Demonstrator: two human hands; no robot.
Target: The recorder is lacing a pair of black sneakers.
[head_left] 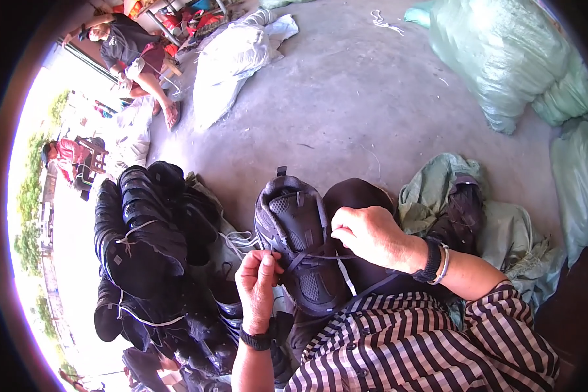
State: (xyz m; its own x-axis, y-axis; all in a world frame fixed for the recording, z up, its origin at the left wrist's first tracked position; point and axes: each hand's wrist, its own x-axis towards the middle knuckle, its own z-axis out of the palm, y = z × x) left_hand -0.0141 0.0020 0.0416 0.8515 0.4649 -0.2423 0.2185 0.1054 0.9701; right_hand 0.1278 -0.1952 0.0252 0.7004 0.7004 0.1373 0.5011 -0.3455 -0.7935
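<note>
Now the left hand (pixel 258 277) fingers pinch closed on a dark lace (pixel 320 257) of the black shoe (pixel 298 245); the right hand (pixel 371 235) fingers grip the lace's other end, just right of the shoe.

A heap of dark shoes (pixel 150 248) crowds close against the left hand (pixel 258 287), leaving no room on that side. The grey sneaker (pixel 297 242) on the lap and its taut lace (pixel 320 258) fill the gap between both hands. Beyond the right hand (pixel 372 235), crumpled green sacking (pixel 438 189) blocks the right. Bare concrete floor (pixel 346 111) lies open ahead.
</note>
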